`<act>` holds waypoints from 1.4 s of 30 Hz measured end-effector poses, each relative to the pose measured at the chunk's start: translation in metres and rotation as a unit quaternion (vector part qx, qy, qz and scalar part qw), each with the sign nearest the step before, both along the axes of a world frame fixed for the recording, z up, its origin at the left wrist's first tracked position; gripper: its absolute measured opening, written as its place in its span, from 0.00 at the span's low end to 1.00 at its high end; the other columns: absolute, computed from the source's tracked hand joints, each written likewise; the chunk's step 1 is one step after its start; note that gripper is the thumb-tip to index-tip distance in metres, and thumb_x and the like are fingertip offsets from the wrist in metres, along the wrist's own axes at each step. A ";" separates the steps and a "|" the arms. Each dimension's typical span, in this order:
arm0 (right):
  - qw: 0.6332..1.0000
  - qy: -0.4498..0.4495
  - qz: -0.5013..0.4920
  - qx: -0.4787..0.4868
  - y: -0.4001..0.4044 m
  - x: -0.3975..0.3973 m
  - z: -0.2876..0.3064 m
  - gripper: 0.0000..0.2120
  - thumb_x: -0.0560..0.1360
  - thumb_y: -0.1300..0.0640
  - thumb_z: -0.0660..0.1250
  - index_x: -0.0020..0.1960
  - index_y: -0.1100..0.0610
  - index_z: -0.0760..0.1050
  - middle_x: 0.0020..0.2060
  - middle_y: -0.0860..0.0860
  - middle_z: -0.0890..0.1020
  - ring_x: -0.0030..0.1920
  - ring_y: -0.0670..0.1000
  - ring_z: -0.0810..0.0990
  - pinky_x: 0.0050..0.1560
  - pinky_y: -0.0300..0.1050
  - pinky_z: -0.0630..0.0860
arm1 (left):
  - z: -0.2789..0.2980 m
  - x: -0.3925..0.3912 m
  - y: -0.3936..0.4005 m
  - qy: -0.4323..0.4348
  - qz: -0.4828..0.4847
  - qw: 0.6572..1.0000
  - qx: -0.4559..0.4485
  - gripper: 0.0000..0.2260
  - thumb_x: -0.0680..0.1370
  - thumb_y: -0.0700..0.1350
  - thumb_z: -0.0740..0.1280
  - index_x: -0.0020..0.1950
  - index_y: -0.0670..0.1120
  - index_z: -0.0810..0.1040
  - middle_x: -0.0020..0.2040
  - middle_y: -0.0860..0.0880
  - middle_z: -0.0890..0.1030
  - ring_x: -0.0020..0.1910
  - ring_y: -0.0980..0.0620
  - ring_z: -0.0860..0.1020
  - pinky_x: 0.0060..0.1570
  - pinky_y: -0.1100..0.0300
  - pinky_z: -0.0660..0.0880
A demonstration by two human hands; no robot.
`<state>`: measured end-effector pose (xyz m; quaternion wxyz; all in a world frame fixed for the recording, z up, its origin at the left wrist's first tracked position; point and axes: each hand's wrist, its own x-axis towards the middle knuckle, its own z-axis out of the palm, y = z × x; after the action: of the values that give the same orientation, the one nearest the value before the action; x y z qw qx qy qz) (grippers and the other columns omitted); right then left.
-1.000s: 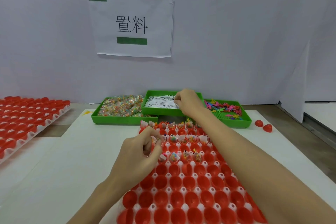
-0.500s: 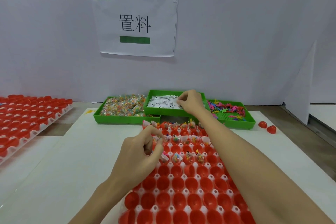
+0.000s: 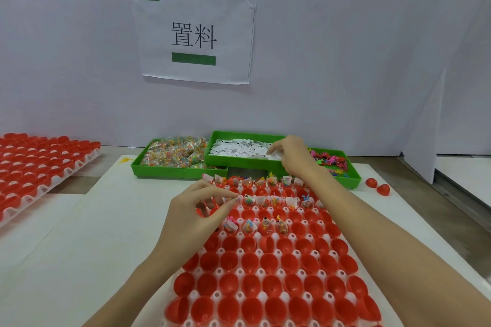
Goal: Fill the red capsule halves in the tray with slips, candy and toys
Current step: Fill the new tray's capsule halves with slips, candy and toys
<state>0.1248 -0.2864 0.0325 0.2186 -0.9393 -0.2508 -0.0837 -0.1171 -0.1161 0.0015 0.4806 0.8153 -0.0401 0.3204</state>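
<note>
A pale wall (image 3: 345, 48) carries a taped paper sign (image 3: 195, 34) reading "置料". Below it, a white surface (image 3: 79, 233) holds the tray (image 3: 261, 293) of red capsule halves (image 3: 265, 263), its far rows filled. Beyond stand three green bins: candy (image 3: 175, 154), slips (image 3: 239, 150), toys (image 3: 332, 162). The right hand (image 3: 291, 155) pinches slips there; the left hand (image 3: 196, 215), fingers curled, pinches slips over the tray.

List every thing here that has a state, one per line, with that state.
White tray of red capsule halves: far rows filled, near rows empty.
Green bin of white paper slips: stocked.
Green bin of wrapped candy: full.
Green bin of coloured plastic toys: stocked.
Left hand: pinching something small over the tray.
Right hand: fingers curled on slips in the bin.
</note>
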 end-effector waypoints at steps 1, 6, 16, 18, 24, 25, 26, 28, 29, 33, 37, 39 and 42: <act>0.999 0.000 0.000 -0.035 -0.002 0.000 0.000 0.25 0.76 0.78 0.61 0.58 0.53 0.84 0.66 0.60 0.78 0.67 0.60 0.76 0.67 0.55 0.76 | 0.000 0.000 0.000 -0.001 0.001 1.000 0.003 0.08 0.72 0.58 0.72 0.46 0.59 0.88 0.41 0.54 0.79 0.39 0.50 0.77 0.37 0.63 0.74; 0.999 0.013 -0.018 -0.041 -0.008 0.003 0.000 0.24 0.76 0.77 0.58 0.60 0.57 0.83 0.69 0.61 0.75 0.66 0.58 0.75 0.68 0.56 0.73 | 0.000 -0.001 -0.002 0.005 0.009 1.000 0.004 0.05 0.73 0.55 0.73 0.46 0.59 0.88 0.41 0.53 0.80 0.39 0.49 0.78 0.37 0.60 0.75; 0.986 0.030 -0.005 0.164 -0.006 0.001 0.000 0.06 0.81 0.60 0.65 0.52 0.54 0.80 0.34 0.46 0.77 0.32 0.46 0.73 0.34 0.39 0.70 | 0.001 0.000 0.001 0.014 0.037 0.999 -0.012 0.08 0.76 0.42 0.76 0.47 0.55 0.87 0.49 0.57 0.78 0.45 0.50 0.80 0.39 0.59 0.78; 0.985 0.041 -0.009 0.170 -0.004 0.003 0.000 0.02 0.80 0.57 0.69 0.50 0.55 0.80 0.34 0.47 0.76 0.33 0.46 0.73 0.35 0.39 0.70 | 0.001 0.000 0.002 0.015 0.036 0.999 -0.009 0.08 0.76 0.41 0.76 0.47 0.55 0.87 0.48 0.58 0.79 0.44 0.50 0.80 0.39 0.60 0.77; 0.971 0.078 -0.018 0.225 -0.001 0.006 0.008 0.05 0.79 0.60 0.71 0.54 0.58 0.82 0.45 0.55 0.84 0.44 0.53 0.83 0.50 0.48 0.82 | -0.002 0.001 0.004 0.024 0.028 0.999 -0.032 0.07 0.76 0.41 0.76 0.46 0.55 0.87 0.45 0.57 0.82 0.42 0.50 0.80 0.38 0.63 0.75; 0.966 0.095 -0.011 0.240 -0.002 0.003 0.010 0.07 0.79 0.60 0.71 0.57 0.58 0.82 0.45 0.55 0.85 0.43 0.52 0.83 0.49 0.47 0.82 | -0.002 0.001 0.004 0.029 0.024 0.998 -0.045 0.07 0.76 0.41 0.76 0.46 0.55 0.87 0.45 0.57 0.83 0.42 0.51 0.81 0.39 0.63 0.76; 0.961 0.109 -0.001 0.255 -0.003 -0.002 0.012 0.09 0.78 0.59 0.72 0.59 0.58 0.82 0.44 0.54 0.86 0.42 0.51 0.84 0.49 0.45 0.82 | -0.002 0.001 0.005 0.038 0.019 0.997 -0.061 0.07 0.76 0.42 0.76 0.47 0.55 0.88 0.45 0.57 0.85 0.43 0.52 0.82 0.40 0.61 0.78; 0.951 0.131 0.031 0.278 -0.004 -0.018 0.018 0.10 0.77 0.58 0.74 0.58 0.58 0.83 0.42 0.53 0.87 0.43 0.53 0.86 0.48 0.43 0.83 | -0.001 -0.001 0.005 0.062 0.005 0.993 -0.099 0.06 0.76 0.44 0.77 0.49 0.55 0.88 0.45 0.56 0.87 0.43 0.53 0.84 0.43 0.59 0.81; 0.948 0.141 0.049 0.283 -0.005 -0.029 0.020 0.10 0.76 0.56 0.75 0.56 0.58 0.84 0.41 0.52 0.87 0.43 0.53 0.86 0.47 0.42 0.83 | 0.000 -0.001 0.005 0.072 -0.004 0.991 -0.116 0.06 0.76 0.44 0.77 0.50 0.55 0.88 0.45 0.55 0.87 0.44 0.53 0.85 0.45 0.59 0.82; 0.944 0.147 0.121 0.270 -0.010 -0.088 0.024 0.09 0.73 0.49 0.77 0.48 0.53 0.85 0.37 0.49 0.87 0.35 0.44 0.84 0.39 0.34 0.78 | 0.002 -0.003 0.002 0.076 -0.036 0.984 -0.159 0.05 0.74 0.45 0.78 0.48 0.54 0.88 0.44 0.51 0.88 0.45 0.50 0.86 0.48 0.57 0.84; 0.951 0.108 0.154 0.246 -0.013 -0.142 0.016 0.08 0.71 0.46 0.79 0.41 0.50 0.84 0.34 0.46 0.86 0.34 0.45 0.84 0.36 0.35 0.78 | 0.006 -0.005 -0.001 0.078 -0.081 0.978 -0.176 0.04 0.73 0.46 0.79 0.47 0.51 0.88 0.46 0.49 0.88 0.47 0.51 0.86 0.49 0.60 0.82; 0.955 0.076 0.155 0.241 -0.014 -0.159 0.008 0.06 0.72 0.50 0.78 0.39 0.49 0.84 0.32 0.44 0.84 0.33 0.44 0.83 0.36 0.34 0.75 | 0.007 -0.006 -0.003 0.089 -0.127 0.973 -0.172 0.05 0.72 0.46 0.78 0.47 0.49 0.88 0.51 0.48 0.87 0.52 0.50 0.85 0.50 0.57 0.83; 0.959 0.053 0.138 0.244 -0.017 -0.173 0.002 0.06 0.73 0.52 0.77 0.38 0.48 0.84 0.33 0.43 0.84 0.34 0.45 0.82 0.36 0.34 0.75 | 0.008 -0.008 -0.007 0.092 -0.161 0.969 -0.162 0.04 0.72 0.42 0.79 0.46 0.46 0.88 0.54 0.47 0.86 0.53 0.49 0.86 0.52 0.59 0.83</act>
<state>-0.0483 -0.3038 0.0343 0.4634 -0.8170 -0.3377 -0.0613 -0.1248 -0.1232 0.0092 0.6533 0.7353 -0.0740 0.1645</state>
